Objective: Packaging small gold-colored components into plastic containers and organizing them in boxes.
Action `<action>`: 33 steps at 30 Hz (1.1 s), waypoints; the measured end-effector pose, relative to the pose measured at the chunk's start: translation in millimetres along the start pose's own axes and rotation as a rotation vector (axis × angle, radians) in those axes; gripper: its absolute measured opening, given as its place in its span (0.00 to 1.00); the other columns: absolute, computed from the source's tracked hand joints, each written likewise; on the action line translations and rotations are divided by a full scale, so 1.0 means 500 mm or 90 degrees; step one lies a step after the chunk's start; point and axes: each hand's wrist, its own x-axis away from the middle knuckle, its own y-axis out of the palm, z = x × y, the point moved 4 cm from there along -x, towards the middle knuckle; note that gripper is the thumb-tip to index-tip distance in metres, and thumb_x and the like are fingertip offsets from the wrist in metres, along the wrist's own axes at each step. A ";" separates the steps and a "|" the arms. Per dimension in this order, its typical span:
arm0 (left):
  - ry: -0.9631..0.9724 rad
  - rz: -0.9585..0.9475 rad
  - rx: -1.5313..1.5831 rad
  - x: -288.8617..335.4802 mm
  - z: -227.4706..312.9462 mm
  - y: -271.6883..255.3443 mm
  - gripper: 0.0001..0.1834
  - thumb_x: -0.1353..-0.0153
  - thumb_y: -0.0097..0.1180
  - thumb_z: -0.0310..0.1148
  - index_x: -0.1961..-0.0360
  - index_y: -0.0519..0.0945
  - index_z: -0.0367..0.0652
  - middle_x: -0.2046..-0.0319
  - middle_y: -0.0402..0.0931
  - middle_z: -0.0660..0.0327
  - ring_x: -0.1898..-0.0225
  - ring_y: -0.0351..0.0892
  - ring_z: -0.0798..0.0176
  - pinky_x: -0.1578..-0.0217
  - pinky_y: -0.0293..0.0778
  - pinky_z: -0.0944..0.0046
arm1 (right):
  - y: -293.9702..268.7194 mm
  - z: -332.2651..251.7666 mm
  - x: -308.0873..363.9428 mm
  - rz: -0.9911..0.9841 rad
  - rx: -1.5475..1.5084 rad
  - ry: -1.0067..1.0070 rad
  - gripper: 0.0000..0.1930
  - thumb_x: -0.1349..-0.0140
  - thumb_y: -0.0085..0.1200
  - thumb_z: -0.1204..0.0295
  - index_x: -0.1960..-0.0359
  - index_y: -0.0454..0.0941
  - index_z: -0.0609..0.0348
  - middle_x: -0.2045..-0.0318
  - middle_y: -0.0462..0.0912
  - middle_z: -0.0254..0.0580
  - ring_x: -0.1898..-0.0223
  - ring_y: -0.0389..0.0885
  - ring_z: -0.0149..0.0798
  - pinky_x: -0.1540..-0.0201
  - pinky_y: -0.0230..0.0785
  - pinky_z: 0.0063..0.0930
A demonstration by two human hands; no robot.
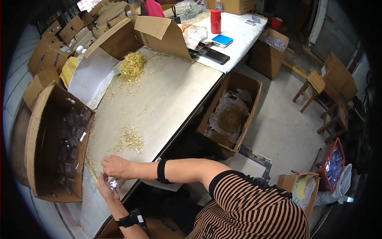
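Close together at the table's near edge are my two hands. My left hand (pixel 106 189) is closed around a small clear, shiny plastic piece (pixel 114 183), partly hidden by the fingers. Just above it, my right hand (pixel 116 166) has its fingers pinched together, and what they hold is too small to make out. A loose scatter of thin gold-coloured pieces (pixel 133 139) lies on the tabletop (pixel 167 99) beyond my right hand. To the left of both hands stands a cardboard box (pixel 35 151) with many clear plastic pieces (pixel 73 135) inside.
A larger heap of gold pieces (pixel 133 67) lies farther back, before cardboard flaps (pixel 159 36). Beyond are a black phone-like object (pixel 215 55), a blue-topped device (pixel 222 40) and a red tumbler (pixel 215 22). An open carton (pixel 254 107) stands right of the table; wooden stools (pixel 316 85) are farther right.
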 end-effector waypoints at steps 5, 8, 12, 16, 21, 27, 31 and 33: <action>0.010 0.017 -0.075 -0.012 0.024 -0.039 0.22 0.34 0.45 0.43 0.47 0.71 0.38 0.57 0.76 0.58 0.64 0.80 0.61 0.74 0.78 0.63 | 0.012 -0.011 -0.070 -0.267 -0.119 -0.019 0.07 0.55 0.60 0.69 0.74 0.81 0.57 0.70 0.81 0.48 0.63 0.80 0.50 0.62 0.73 0.41; -0.018 0.022 -0.134 -0.013 0.066 0.048 0.26 0.36 0.47 0.43 0.43 0.68 0.36 0.51 0.73 0.55 0.56 0.78 0.56 0.67 0.79 0.58 | 0.049 0.064 -0.082 -0.259 -0.106 -0.006 0.10 0.59 0.60 0.76 0.70 0.80 0.57 0.68 0.82 0.49 0.62 0.80 0.51 0.60 0.73 0.42; 0.309 0.290 -0.437 -0.059 0.039 -0.078 0.29 0.38 0.51 0.43 0.40 0.65 0.36 0.47 0.71 0.51 0.51 0.74 0.51 0.65 0.79 0.55 | 0.093 0.137 -0.104 -0.126 -0.110 0.138 0.09 0.52 0.49 0.80 0.68 0.76 0.58 0.66 0.79 0.53 0.60 0.77 0.57 0.58 0.70 0.47; 0.196 0.149 -0.284 0.004 0.063 -0.086 0.30 0.39 0.54 0.44 0.41 0.65 0.34 0.47 0.70 0.51 0.51 0.75 0.52 0.65 0.79 0.55 | -0.019 0.148 -0.088 -0.168 -0.347 0.374 0.06 0.49 0.50 0.81 0.67 0.74 0.65 0.77 0.79 0.53 0.77 0.82 0.48 0.72 0.73 0.38; -0.157 -0.095 0.143 0.106 0.046 0.058 0.25 0.35 0.47 0.42 0.44 0.67 0.35 0.51 0.73 0.50 0.58 0.81 0.51 0.68 0.82 0.56 | -0.091 0.059 0.044 -0.306 -0.517 0.402 0.06 0.41 0.54 0.78 0.63 0.75 0.67 0.76 0.80 0.41 0.81 0.79 0.28 0.80 0.70 0.22; -0.177 -0.226 0.278 0.226 -0.018 0.107 0.20 0.31 0.40 0.37 0.44 0.66 0.33 0.49 0.72 0.46 0.56 0.80 0.45 0.73 0.83 0.62 | -0.169 0.078 0.117 -0.178 -0.321 0.359 0.20 0.40 0.57 0.69 0.47 0.73 0.63 0.52 0.79 0.54 0.48 0.77 0.43 0.46 0.67 0.31; -0.203 -0.146 0.250 0.343 -0.098 0.049 0.17 0.31 0.41 0.35 0.48 0.69 0.33 0.48 0.71 0.45 0.56 0.80 0.43 0.72 0.84 0.62 | -0.142 0.219 0.136 -0.074 -0.031 0.358 0.28 0.36 0.48 0.65 0.36 0.59 0.62 0.36 0.60 0.57 0.35 0.59 0.50 0.34 0.52 0.37; -0.285 -0.080 0.229 0.399 -0.194 0.033 0.18 0.33 0.45 0.36 0.49 0.70 0.35 0.52 0.74 0.45 0.58 0.81 0.45 0.72 0.84 0.60 | -0.112 0.213 0.129 -0.114 0.019 0.356 0.29 0.35 0.45 0.63 0.35 0.55 0.61 0.33 0.54 0.56 0.33 0.54 0.51 0.33 0.49 0.40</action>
